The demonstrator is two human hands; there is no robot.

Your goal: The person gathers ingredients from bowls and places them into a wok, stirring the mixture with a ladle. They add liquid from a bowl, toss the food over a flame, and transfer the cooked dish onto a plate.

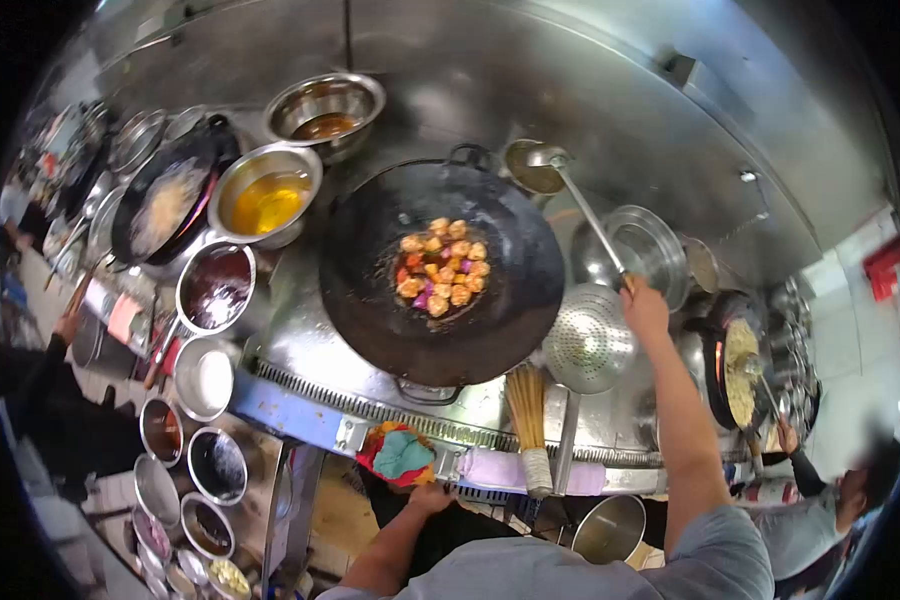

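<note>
Left of the right hand point(646, 308) and ladle point(591, 214) sits the wok point(518, 275)

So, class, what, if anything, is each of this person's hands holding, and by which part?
The right hand holds a ladle by the end of its handle. Whether the left hand holds anything cannot be told.

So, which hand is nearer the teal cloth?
Left: the left hand is close beside the teal cloth, on the person's side; the right hand is farther off, holding the ladle.
</note>
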